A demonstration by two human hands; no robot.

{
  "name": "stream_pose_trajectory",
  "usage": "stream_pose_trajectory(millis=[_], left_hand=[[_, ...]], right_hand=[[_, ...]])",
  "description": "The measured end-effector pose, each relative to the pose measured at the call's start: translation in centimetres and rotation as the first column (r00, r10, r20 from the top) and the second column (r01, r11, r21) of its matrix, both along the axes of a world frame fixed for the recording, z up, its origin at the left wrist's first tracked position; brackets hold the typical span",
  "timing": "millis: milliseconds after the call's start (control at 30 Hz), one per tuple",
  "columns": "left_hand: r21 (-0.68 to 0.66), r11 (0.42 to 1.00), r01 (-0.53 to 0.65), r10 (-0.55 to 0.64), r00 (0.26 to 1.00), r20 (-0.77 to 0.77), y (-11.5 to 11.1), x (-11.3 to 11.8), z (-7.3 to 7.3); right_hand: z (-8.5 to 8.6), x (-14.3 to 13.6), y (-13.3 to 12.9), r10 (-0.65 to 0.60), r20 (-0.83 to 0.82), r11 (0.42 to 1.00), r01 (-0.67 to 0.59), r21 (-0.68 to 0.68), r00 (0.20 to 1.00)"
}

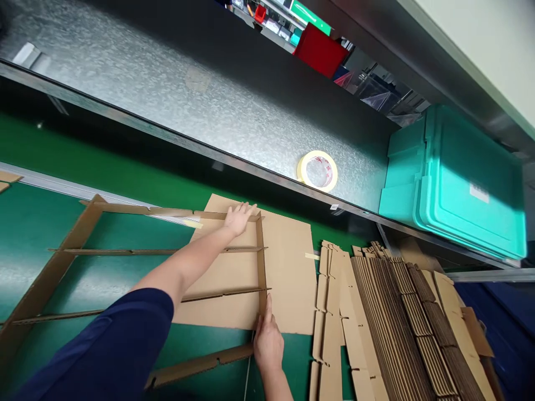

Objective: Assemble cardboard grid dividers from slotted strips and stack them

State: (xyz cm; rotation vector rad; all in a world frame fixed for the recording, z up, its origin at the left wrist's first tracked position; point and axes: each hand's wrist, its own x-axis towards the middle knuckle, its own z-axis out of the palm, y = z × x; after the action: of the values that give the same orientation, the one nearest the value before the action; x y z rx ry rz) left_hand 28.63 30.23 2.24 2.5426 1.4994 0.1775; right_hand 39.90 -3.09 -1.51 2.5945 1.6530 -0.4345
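Note:
A partly joined cardboard divider grid (261, 262), made of slotted strips standing on edge, spreads over the green table and a flat cardboard sheet (290, 267). My left hand (239, 219) lies with outstretched fingers over the far strip, close to the corner where it meets the right-hand cross strip. At the near end of that same cross strip, my right hand (268, 340) pinches the cardboard, its index finger stretched along the side. A nearer strip (200, 365) runs in at a slant to the right hand; its joint is partly hidden by that hand.
Slotted cardboard strips (328, 312) lie right of the sheet, beside tightly stacked strips (388, 323). A metal shelf (167, 94) crosses above the table, bearing a tape roll (331, 172) and a teal lidded bin (472, 184). Bits of tape (311, 256) stick to the sheet's edges.

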Motion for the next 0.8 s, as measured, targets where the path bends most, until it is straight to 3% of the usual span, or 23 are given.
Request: stream_pose_trajectory(millis=[167,300,400,600,700,800], left_hand=[[0.019,0.980,-0.198,0.198,0.978,-0.070,0.1,-9.5,-0.7],[-0.013,0.973,-0.229,0.225,0.966,-0.128,0.0,-14.9,-0.8],[-0.014,0.983,-0.182,0.180,0.978,-0.106,-0.6,-15.2,-0.8],[-0.029,0.997,-0.076,0.075,0.997,-0.032,-2.5,-11.9,-1.2],[0.088,0.990,-0.111,0.106,0.992,0.062,-4.6,-11.4,-0.5],[0.211,0.967,-0.142,0.106,0.979,0.174,-8.1,-13.1,0.6]], right_hand=[[0.1,0.1,-0.2,0.017,0.018,1.000,-0.017,-0.009,1.000],[0.0,0.1,-1.2,0.001,0.001,1.000,-0.001,0.020,1.000],[-0.2,-0.1,-3.0,-0.030,-0.010,0.999,0.030,0.036,1.000],[-0.2,-1.0,-6.6,-0.155,-0.003,0.988,0.155,-0.007,0.988],[0.0,-1.5,-6.8,-0.167,0.031,0.984,0.165,0.073,0.985],[0.1,-1.9,-6.3,-0.118,0.099,0.977,0.098,0.187,0.988]])
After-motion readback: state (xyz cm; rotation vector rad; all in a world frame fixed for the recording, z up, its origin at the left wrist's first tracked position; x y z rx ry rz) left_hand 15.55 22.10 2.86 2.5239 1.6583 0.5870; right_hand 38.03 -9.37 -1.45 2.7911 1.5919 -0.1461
